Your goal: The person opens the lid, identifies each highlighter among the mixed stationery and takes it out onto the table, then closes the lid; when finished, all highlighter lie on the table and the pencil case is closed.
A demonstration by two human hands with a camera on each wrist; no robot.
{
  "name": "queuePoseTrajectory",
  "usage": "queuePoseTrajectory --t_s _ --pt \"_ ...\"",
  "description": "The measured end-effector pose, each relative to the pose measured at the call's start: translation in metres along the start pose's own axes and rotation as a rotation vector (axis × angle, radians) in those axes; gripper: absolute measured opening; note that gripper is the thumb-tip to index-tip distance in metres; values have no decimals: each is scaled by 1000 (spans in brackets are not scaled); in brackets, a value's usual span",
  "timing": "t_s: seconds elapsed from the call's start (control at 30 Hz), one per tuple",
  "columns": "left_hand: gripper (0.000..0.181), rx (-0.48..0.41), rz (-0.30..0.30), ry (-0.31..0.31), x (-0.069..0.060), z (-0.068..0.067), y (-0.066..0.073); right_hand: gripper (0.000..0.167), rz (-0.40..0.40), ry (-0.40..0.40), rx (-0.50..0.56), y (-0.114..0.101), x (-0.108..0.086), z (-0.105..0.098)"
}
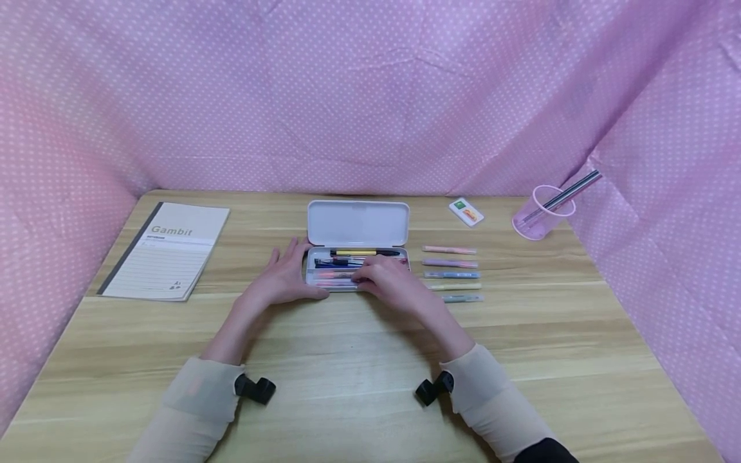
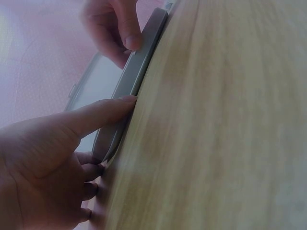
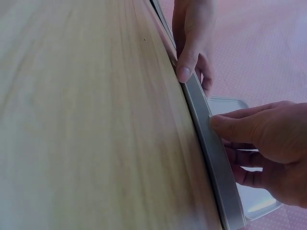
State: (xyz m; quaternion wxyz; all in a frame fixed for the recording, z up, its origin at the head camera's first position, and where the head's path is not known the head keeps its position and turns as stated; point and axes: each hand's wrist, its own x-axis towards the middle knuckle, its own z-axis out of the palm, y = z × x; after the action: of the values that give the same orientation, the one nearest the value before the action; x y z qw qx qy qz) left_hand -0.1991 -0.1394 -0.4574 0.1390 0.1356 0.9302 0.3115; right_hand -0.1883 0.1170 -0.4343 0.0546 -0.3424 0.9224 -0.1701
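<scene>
The white pencil case (image 1: 357, 223) stands with its lid back in the head view, several pens (image 1: 365, 253) inside. My left hand (image 1: 282, 276) grips its left end, thumb along the front wall and fingers spread round the side; the left wrist view shows this thumb (image 2: 108, 112) against the case (image 2: 125, 79). My right hand (image 1: 393, 283) reaches over the front compartment, thumb and bent fingers pinching at a pinkish pen (image 1: 336, 283), whose far part they hide. In the right wrist view, the right hand (image 3: 268, 143) has its thumb at the case's front rim (image 3: 211, 143).
Right of the case, several pastel pens lie in a column, the topmost pink (image 1: 449, 249). Behind them is a small white eraser-like block (image 1: 466, 212). A pink cup (image 1: 535, 218) with dark sticks stands at the right back. A notebook (image 1: 168, 251) lies at the left.
</scene>
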Motion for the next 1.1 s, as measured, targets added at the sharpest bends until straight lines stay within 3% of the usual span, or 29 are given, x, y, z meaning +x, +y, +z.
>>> queuePoseTrajectory --t_s 0.47,1.1 --pt "104 -1 -8 -2 0 1 -1 17 51 -7 7 -2 1 1" --pt "105 -12 -7 1 -2 0 3 13 49 36 98 3 0 0"
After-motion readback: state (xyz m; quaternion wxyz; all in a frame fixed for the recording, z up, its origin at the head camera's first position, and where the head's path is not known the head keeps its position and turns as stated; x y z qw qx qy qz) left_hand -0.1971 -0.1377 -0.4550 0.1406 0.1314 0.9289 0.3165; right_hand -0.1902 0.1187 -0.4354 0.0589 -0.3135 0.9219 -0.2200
